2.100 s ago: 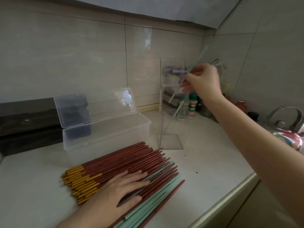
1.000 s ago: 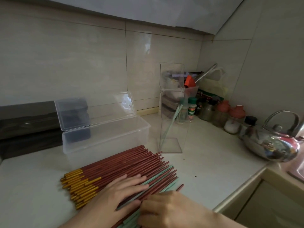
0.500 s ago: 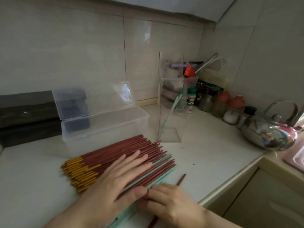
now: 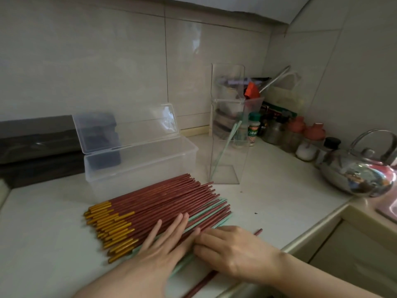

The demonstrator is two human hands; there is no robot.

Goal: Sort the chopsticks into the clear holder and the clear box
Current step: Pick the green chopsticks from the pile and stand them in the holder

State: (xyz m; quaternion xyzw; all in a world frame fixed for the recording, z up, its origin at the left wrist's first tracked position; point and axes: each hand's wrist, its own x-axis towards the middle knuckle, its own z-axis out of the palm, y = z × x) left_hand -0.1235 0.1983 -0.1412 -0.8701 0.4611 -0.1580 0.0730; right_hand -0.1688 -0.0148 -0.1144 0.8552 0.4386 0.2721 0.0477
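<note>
It was a home kitchen: a pale counter [image 4: 279, 201] ran into a tiled corner [image 4: 277, 61], where a steel kettle [image 4: 356, 175] stood near a huddle of seasoning jars [image 4: 300, 136]. The dark slab [image 4: 36, 143] at far left was perhaps a stove.

The left hand [image 4: 163, 244] lies flat on the chopsticks [image 4: 154, 203], the right hand [image 4: 232, 248] touching their near edge.

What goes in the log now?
left hand: flat on chopstick pile | right hand: touching pile | clear holder: green chopsticks inside | clear box: open
</note>
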